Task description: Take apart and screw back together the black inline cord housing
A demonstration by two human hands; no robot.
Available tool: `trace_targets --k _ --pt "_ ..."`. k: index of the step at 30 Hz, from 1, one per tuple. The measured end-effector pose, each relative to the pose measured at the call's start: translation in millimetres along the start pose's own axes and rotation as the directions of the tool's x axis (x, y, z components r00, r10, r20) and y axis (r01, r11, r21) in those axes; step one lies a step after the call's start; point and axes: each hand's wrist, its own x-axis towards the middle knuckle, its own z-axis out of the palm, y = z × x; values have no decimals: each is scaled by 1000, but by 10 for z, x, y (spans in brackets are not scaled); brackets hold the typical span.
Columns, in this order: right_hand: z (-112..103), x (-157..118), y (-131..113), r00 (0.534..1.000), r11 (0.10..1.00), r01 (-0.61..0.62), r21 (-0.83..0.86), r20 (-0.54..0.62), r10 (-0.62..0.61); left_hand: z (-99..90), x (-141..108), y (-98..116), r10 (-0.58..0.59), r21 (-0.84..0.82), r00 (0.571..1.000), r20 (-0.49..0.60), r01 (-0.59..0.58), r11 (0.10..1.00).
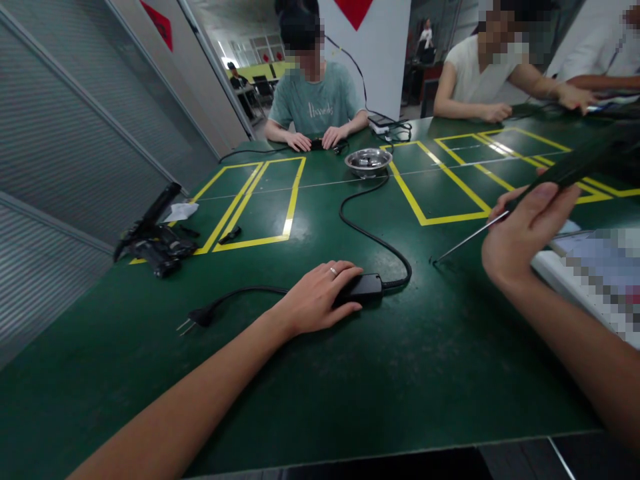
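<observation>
My left hand (pixel 323 297) lies over a black power adapter (pixel 367 288) on the green table, fingers across its top and thumb along the near side. One cord runs left from the adapter to a two-pin plug (pixel 200 316). From its other end a thicker black cable (pixel 373 237) curves away toward a metal bowl (pixel 369 162). Raised at the right, my right hand (pixel 525 230) is closed around a tool with a long thin metal shaft (pixel 473 237). The shaft slants down left, its dark tip close to the tabletop. A dark, indistinct long shape extends up right from that hand.
Yellow tape rectangles (pixel 425 220) mark the green table (pixel 350 387). Black gear (pixel 160 247) and white tissue (pixel 181 212) lie at the left, near a small black piece (pixel 231 235). A blurred white-edged object (pixel 575 283) sits right. Co-workers (pixel 317 100) sit across.
</observation>
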Motion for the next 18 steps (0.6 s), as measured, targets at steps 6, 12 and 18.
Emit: trace_targets --k 6,12,18 --pt "17 -30 50 973 973 232 -13 10 -232 -51 -30 -62 27 -50 999 24 -26 998" --pt "14 30 21 987 985 158 74 -33 -156 21 -44 -86 30 -118 999 -22 -32 993" --pt "36 -91 -1 976 949 -217 228 52 211 46 -17 -50 -14 -168 1000 -25 10 986"
